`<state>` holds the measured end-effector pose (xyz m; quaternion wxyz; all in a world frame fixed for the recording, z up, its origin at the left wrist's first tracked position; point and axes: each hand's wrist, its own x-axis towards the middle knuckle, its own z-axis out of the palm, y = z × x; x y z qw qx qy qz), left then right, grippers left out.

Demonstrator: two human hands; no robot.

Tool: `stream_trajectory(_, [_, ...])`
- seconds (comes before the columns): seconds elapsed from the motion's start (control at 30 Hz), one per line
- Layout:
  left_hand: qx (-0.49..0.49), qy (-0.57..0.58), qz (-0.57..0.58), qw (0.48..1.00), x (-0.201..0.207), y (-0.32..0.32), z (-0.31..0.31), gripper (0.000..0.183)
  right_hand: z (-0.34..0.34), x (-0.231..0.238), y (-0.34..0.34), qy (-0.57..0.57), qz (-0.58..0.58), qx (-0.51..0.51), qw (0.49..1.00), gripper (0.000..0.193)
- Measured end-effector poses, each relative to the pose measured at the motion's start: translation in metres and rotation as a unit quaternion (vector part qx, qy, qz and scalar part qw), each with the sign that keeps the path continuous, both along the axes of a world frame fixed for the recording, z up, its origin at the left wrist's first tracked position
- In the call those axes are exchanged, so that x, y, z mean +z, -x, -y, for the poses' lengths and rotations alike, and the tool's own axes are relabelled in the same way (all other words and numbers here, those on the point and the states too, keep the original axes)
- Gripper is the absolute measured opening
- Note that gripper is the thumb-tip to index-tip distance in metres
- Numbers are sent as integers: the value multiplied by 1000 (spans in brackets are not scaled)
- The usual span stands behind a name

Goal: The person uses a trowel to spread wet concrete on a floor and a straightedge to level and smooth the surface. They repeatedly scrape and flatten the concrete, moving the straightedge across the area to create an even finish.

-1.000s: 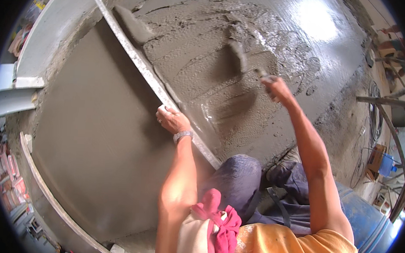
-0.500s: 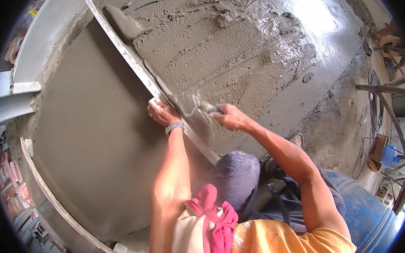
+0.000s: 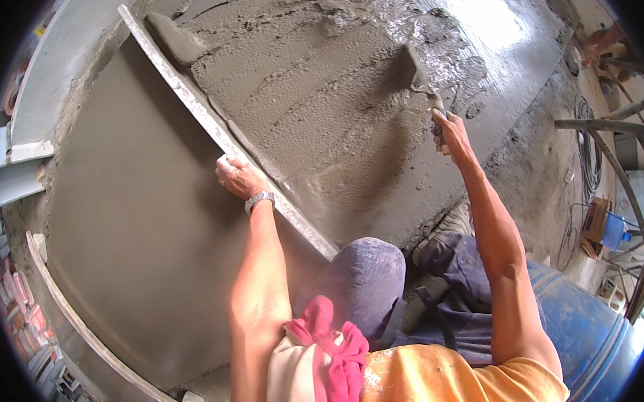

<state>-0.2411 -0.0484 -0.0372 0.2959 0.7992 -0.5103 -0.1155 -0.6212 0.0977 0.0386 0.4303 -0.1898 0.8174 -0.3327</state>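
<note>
A long metal straightedge (image 3: 189, 103) lies across wet grey mortar, running from upper left down to my knee. My left hand (image 3: 237, 176), with a wristwatch, grips this straightedge near its middle. To its left the mortar is smooth (image 3: 132, 213); to its right it is rough and ridged (image 3: 328, 92). My right hand (image 3: 449, 131) is stretched out to the right and closed on the handle of a trowel (image 3: 418, 73), whose blade rests in the rough mortar.
A second metal rail (image 3: 89, 334) borders the smooth area at lower left. A blue drum (image 3: 591, 346) stands at my right. Coiled cable (image 3: 583, 142), metal rods and a small box lie at the right edge. Stacked coloured tiles line the left side.
My right hand has swung the trowel from beside the straightedge out to the upper right of the rough mortar. The straightedge and my left hand have shifted slightly left.
</note>
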Motion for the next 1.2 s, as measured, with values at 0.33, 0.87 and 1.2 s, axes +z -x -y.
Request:
stream_trajectory(0.33, [-10,-8,-6,1000,9,-2,-1,26,-39,3,-169,-94,195,301,929,40])
stream_trajectory(0.87, [-17,-49,2,999,15,-1,-3,33,-42,34,-24,-64,20,127,990,41])
stream_trajectory(1.2, [-14,-5,-2,1000,9,-2,-2,24,-96,-11,-107,-84,72,401,909,46])
